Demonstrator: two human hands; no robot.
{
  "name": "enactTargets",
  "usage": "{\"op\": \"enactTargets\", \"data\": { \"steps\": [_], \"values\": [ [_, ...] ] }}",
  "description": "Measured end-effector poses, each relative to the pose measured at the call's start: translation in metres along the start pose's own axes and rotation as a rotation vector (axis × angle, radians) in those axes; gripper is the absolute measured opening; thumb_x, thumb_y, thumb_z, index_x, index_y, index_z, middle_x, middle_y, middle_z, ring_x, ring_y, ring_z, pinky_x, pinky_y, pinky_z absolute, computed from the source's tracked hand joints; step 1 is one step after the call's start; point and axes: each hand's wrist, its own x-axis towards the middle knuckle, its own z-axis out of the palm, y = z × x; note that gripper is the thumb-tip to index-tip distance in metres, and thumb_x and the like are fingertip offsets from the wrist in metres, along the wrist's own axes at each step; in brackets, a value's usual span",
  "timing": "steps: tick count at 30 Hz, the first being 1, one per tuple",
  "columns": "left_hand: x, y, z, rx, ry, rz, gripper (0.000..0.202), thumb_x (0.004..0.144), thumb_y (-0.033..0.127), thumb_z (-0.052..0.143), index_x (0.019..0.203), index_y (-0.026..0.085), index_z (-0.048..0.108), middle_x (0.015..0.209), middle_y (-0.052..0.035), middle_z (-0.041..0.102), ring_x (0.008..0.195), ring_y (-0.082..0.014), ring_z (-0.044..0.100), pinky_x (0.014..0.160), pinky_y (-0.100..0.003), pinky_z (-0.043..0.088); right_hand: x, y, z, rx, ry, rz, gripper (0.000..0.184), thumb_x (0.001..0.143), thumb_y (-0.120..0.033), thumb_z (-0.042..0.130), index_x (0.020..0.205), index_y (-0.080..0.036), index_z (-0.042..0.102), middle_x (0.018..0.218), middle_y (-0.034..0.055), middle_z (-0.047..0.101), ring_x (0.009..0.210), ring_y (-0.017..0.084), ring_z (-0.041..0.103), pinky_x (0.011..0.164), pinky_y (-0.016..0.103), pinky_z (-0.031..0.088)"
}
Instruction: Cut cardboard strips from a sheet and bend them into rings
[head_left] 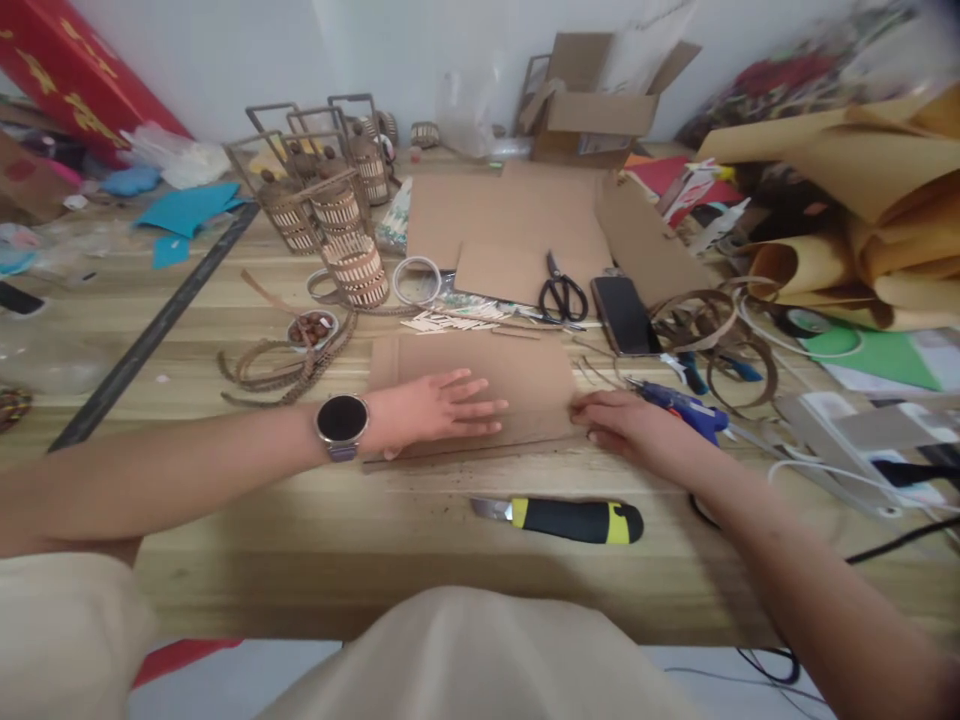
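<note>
A brown cardboard sheet (pixel 517 375) lies flat on the wooden table (pixel 337 520) in front of me. My left hand (pixel 439 408), with a round watch on its wrist, rests flat on the sheet, fingers stretched out and pointing right. My right hand (pixel 626 425) is at the sheet's right edge, fingers curled and pinching that edge. A utility knife (pixel 562 520) with a black and yellow handle lies nearer to me, below both hands, its blade pointing left.
A blue glue gun (pixel 686 408) lies just right of my right hand. Black scissors (pixel 562 295), a phone (pixel 624 315) and more cardboard (pixel 510 225) lie behind. Small woven lanterns (pixel 337 215) stand at back left, an open box (pixel 589 100) at the back, rolled brown paper (pixel 862 190) on the right.
</note>
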Motion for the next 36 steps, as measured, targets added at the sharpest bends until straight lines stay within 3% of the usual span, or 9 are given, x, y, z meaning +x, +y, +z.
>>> {"op": "enactTargets", "data": {
  "steps": [2,5,8,12,19,21,25,31,36],
  "values": [
    [0.014,-0.018,0.007,-0.048,-0.025,0.134,0.090,0.070,0.036,0.080,0.151,0.023,0.044,0.163,-0.0087,0.033,0.153,-0.0384,0.015,0.122,-0.053,0.012,-0.001,-0.001,0.000,-0.007,0.006,0.005,0.026,0.086,-0.013,0.050,0.102,-0.021,0.069,0.119,0.0122,0.069,0.113,0.028,0.064,0.096,0.044,0.052],
    [0.028,-0.036,0.014,-0.040,-0.095,0.285,0.117,0.051,0.052,0.087,0.153,0.019,0.041,0.164,-0.0120,0.027,0.152,-0.0439,0.011,0.121,-0.058,0.003,0.000,-0.003,-0.001,-0.014,0.005,0.008,0.027,0.085,-0.011,0.051,0.103,-0.022,0.068,0.120,0.0114,0.069,0.113,0.027,0.064,0.097,0.042,0.051],
    [0.032,-0.043,0.013,-0.023,-0.103,0.375,0.138,0.028,0.053,0.091,0.153,0.017,0.042,0.162,-0.0147,0.030,0.150,-0.0489,0.016,0.121,-0.058,0.007,0.001,-0.005,-0.003,-0.010,-0.008,0.018,0.026,0.085,-0.009,0.051,0.101,-0.021,0.068,0.118,0.0109,0.069,0.112,0.026,0.064,0.096,0.041,0.051],
    [0.032,-0.045,0.011,-0.011,-0.056,0.466,0.149,0.022,0.056,0.090,0.154,0.014,0.038,0.161,-0.0186,0.031,0.148,-0.0511,0.021,0.120,-0.061,0.013,0.002,-0.009,-0.004,-0.025,-0.015,0.035,0.029,0.082,-0.006,0.053,0.099,-0.022,0.069,0.116,0.0094,0.070,0.110,0.025,0.065,0.093,0.038,0.051],
    [0.035,-0.051,0.017,-0.077,-0.052,0.447,0.151,0.017,0.050,0.093,0.154,0.021,0.039,0.162,-0.0148,0.031,0.149,-0.0485,0.019,0.119,-0.058,0.019,0.011,-0.010,-0.023,-0.069,-0.101,0.042,0.019,0.086,-0.012,0.058,0.094,-0.022,0.072,0.109,0.0057,0.073,0.101,0.020,0.068,0.089,0.029,0.051],
    [0.035,-0.051,0.019,-0.068,-0.071,0.433,0.153,0.015,0.050,0.093,0.155,0.022,0.037,0.163,-0.0141,0.029,0.150,-0.0483,0.017,0.119,-0.059,0.017,0.024,-0.004,-0.035,-0.168,-0.072,0.145,0.017,0.091,-0.019,0.056,0.095,-0.023,0.073,0.104,0.0048,0.075,0.098,0.019,0.069,0.086,0.027,0.050],
    [0.036,-0.048,0.020,-0.001,-0.188,0.362,0.160,0.012,0.051,0.092,0.157,0.025,0.031,0.166,-0.0103,0.019,0.152,-0.0456,0.009,0.121,-0.057,0.011,0.069,0.017,-0.054,-0.339,0.070,0.354,0.026,0.095,-0.020,0.048,0.104,-0.017,0.072,0.107,0.0138,0.074,0.103,0.027,0.067,0.086,0.034,0.049],
    [0.037,-0.046,0.021,-0.003,-0.201,0.334,0.160,0.008,0.047,0.093,0.156,0.027,0.034,0.166,-0.0102,0.021,0.152,-0.0465,0.010,0.119,-0.058,0.016,0.129,0.042,-0.044,-0.399,0.017,0.419,0.023,0.088,-0.014,0.055,0.105,-0.012,0.071,0.109,0.0191,0.072,0.100,0.029,0.067,0.080,0.034,0.048],
    [0.037,-0.048,0.021,-0.016,-0.225,0.321,0.158,0.012,0.042,0.093,0.157,0.027,0.031,0.167,-0.0078,0.018,0.153,-0.0445,0.007,0.121,-0.058,0.011,0.131,0.044,-0.046,-0.373,0.009,0.420,0.023,0.082,-0.011,0.058,0.101,-0.013,0.071,0.109,0.0184,0.071,0.097,0.027,0.066,0.079,0.031,0.046]
  ]
}}
